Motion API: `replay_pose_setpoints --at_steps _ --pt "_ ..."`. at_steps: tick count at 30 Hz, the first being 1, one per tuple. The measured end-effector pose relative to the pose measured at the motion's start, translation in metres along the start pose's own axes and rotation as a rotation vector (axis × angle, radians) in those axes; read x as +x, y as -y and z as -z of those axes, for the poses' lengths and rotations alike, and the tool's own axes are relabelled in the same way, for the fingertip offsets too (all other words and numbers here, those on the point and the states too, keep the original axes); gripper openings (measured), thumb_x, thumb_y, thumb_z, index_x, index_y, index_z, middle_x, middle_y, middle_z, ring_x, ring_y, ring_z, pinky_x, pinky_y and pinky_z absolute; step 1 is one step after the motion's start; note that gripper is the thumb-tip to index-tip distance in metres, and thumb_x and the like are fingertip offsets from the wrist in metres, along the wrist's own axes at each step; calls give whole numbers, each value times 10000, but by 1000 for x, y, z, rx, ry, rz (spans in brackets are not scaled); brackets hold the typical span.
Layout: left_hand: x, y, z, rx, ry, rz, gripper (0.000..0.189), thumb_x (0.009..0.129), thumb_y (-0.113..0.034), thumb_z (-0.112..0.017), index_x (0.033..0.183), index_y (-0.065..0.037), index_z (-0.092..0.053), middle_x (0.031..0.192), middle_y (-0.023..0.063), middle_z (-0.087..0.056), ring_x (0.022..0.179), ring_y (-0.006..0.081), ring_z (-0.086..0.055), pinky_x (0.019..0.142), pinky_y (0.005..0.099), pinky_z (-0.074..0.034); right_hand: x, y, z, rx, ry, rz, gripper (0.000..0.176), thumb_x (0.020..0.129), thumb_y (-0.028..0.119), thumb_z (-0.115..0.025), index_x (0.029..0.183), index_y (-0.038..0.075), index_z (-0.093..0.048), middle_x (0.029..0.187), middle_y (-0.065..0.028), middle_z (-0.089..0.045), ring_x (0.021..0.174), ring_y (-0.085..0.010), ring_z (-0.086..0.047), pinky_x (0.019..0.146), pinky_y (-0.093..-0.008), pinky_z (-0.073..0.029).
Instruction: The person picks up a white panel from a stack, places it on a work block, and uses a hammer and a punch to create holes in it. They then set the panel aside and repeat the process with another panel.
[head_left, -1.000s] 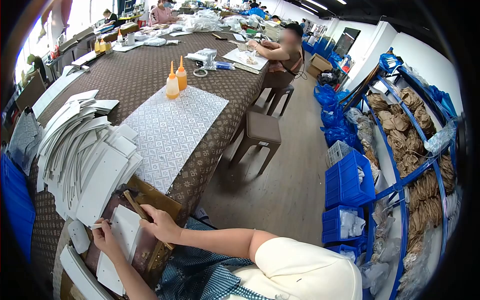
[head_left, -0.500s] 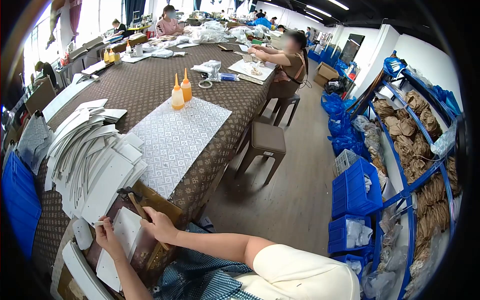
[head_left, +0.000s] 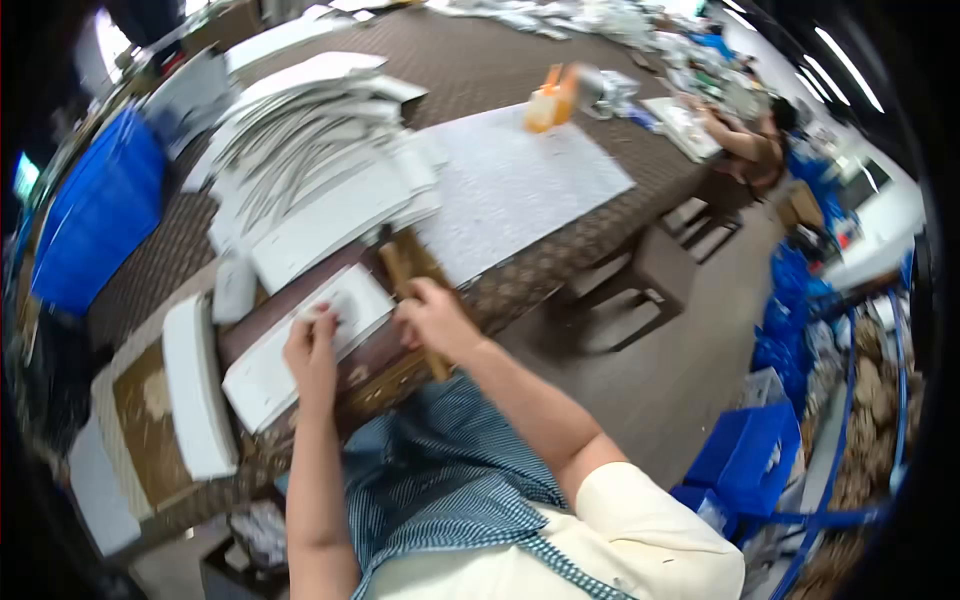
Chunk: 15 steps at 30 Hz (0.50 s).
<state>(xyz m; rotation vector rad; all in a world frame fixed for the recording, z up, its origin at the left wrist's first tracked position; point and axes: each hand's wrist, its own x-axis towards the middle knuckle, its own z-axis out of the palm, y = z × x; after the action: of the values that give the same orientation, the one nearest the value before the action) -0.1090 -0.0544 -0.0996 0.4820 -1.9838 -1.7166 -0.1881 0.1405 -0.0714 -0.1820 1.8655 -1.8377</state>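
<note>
My right hand [head_left: 440, 320] is wrapped round the wooden handle of a hammer [head_left: 397, 268], whose dark head points away from me over the table. A white curved panel [head_left: 262, 388] lies in front of me on a dark reddish work surface [head_left: 240, 335]. Over this panel, my left hand [head_left: 308, 350] has its fingertips pinched together. Whatever is between them is too small and blurred to name. Just beyond is a large fanned stack of similar white panels [head_left: 320, 205].
Another white panel [head_left: 195, 390] and a white rounded object [head_left: 235, 290] lie to the left. A patterned white sheet [head_left: 510, 190] bears orange bottles [head_left: 545, 108]. A blue bin [head_left: 100, 215] stands at left. Stools [head_left: 650, 280] and a seated person [head_left: 755, 150] are at right.
My view has tilted down and swung left. My left hand has come lower over the white panel, while the hammer stays in my right hand.
</note>
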Motion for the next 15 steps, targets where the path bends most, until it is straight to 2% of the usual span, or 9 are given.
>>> replay_pose_setpoints --at_steps 1,4,8,11,12,15 --pt "-1 -11 -1 71 -7 15 224 960 -183 -641 1054 12 -699 834 8 -676 737 49 -568 671 204 -457 2 1 4 -21 8 -18 234 938 142 -560 1103 -20 -524 745 -63 -611 541 -109 -570 484 -273 -483" --pt "-6 -22 -6 -5 -14 33 188 942 -114 -660 1066 21 -702 866 18 -699 783 68 -611 722 217 -482 -4 0 6 -95 -41 0 230 940 138 -572 1100 -20 -524 735 -62 -612 510 -95 -548 458 -258 -457" --pt "-6 -10 -4 81 41 -27 179 945 -114 -673 1065 15 -704 926 33 -700 840 86 -623 769 235 -495 -18 1 7 -71 -85 47 226 944 133 -587 1098 -21 -524 722 -59 -613 468 -76 -520 424 -240 -423" --pt "-5 -15 -11 44 11 -83 181 909 -135 -710 1023 5 -710 797 27 -662 702 63 -563 642 227 -459 -24 2 3 54 -72 78 224 964 148 -593 1099 -20 -533 770 -70 -653 456 -74 -515 428 -236 -423" --pt "-3 -15 -12 54 17 -74 176 906 -129 -712 1023 2 -713 804 28 -663 700 62 -563 642 225 -460 -24 2 1 40 -57 136 220 978 155 -575 1102 -23 -541 920 -97 -707 476 -79 -545 440 -234 -437" --pt "1 -17 -11 105 51 -53 178 911 -131 -713 1031 0 -715 852 24 -675 730 61 -574 671 223 -469 -23 10 -11 74 -34 168 223 989 159 -561 1111 -26 -543 1058 -104 -714 497 -88 -573 459 -235 -459"
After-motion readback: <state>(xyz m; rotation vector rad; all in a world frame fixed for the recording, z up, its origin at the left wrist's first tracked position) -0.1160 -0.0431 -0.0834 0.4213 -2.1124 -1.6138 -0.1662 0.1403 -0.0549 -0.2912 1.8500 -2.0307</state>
